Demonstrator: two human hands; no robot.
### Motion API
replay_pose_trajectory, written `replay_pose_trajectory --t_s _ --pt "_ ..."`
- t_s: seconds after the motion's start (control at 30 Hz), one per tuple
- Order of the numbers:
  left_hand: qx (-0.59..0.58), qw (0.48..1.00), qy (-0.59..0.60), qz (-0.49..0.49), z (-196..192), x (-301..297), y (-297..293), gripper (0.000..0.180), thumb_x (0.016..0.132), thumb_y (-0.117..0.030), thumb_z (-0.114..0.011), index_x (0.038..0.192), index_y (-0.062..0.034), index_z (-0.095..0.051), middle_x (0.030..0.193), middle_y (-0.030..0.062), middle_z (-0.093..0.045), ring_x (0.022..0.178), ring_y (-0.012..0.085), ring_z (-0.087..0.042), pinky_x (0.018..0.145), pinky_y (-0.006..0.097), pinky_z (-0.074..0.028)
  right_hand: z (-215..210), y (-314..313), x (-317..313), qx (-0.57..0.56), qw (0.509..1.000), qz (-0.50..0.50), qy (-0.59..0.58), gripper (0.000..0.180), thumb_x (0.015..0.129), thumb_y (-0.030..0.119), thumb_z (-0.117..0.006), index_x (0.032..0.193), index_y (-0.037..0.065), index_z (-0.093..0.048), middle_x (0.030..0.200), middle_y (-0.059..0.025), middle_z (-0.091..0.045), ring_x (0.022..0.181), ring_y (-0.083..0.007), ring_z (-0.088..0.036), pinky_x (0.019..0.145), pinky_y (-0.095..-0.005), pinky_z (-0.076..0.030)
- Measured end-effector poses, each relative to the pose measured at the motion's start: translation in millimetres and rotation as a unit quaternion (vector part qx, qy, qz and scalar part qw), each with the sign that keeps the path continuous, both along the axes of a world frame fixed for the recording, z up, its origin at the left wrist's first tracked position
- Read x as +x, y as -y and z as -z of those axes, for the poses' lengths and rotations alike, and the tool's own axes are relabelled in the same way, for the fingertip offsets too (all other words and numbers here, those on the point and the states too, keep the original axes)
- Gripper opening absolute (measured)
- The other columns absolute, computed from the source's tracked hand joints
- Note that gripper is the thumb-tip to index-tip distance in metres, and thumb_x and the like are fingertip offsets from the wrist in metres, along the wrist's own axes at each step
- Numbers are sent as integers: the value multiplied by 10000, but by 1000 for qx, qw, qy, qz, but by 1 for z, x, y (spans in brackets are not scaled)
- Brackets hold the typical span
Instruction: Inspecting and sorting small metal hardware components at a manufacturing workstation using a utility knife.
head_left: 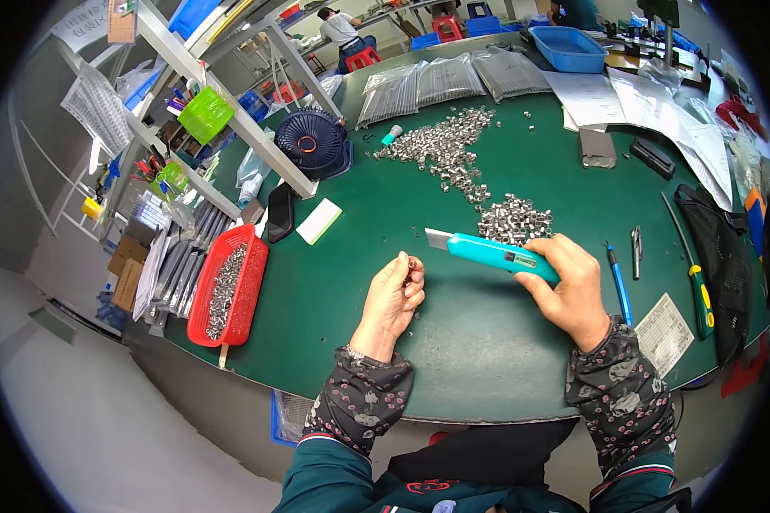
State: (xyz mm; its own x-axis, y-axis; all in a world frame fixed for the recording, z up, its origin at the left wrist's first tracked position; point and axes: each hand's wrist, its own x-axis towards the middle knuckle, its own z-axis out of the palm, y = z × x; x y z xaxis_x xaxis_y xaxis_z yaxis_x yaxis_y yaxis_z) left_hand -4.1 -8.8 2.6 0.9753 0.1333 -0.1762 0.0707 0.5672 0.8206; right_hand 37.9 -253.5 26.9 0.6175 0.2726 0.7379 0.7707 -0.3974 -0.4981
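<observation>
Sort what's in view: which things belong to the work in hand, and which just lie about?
Likely in use:
- teal knife in the right hand
- small metal piece in the left hand
- nearer metal pile
- red basket

Seemingly lying about:
- black fan
- phone
- blue pen-like tool
- yellow-handled tool

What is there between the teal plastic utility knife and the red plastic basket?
In the head view, the bare left hand, holding a small metallic piece, then green tabletop.
</observation>
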Motion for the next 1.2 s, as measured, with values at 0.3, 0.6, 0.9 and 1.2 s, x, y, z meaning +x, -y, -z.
replay_pose_trajectory --t_s 0.3,0.6,0.9,1.2 --pt "11 1000 16 -3 -1 0 3 229 897 -255 -480 815 -46 -527 687 8 -454 516 58 -362 394 169 -266 3 0 -1 -45 995 -62 -60 286 619 137 -697 852 13 -585 714 -124 -550 638 -292 -544 566 -351 -424" --pt "25 999 30 -4 2 1 3 235 888 -277 -492 801 -61 -519 644 -6 -446 503 53 -358 388 169 -262 6 0 0 -42 992 -87 -86 277 632 166 -703 847 37 -584 718 -95 -555 649 -276 -561 575 -357 -440" --pt "-1 999 3 45 -3 -1 4 318 899 -337 -447 748 -59 -479 619 -1 -408 472 53 -327 345 160 -228 4 -1 0 -28 992 -90 -83 271 642 149 -701 849 18 -587 735 -106 -564 672 -272 -565 604 -337 -447" --pt "-23 994 29 107 -1 0 3 326 927 -303 -391 748 -34 -438 682 40 -396 520 73 -323 356 160 -252 -2 6 6 201 933 -92 -284 248 731 142 -659 901 -20 -579 754 -41 -585 707 -88 -534 629 -238 -434"
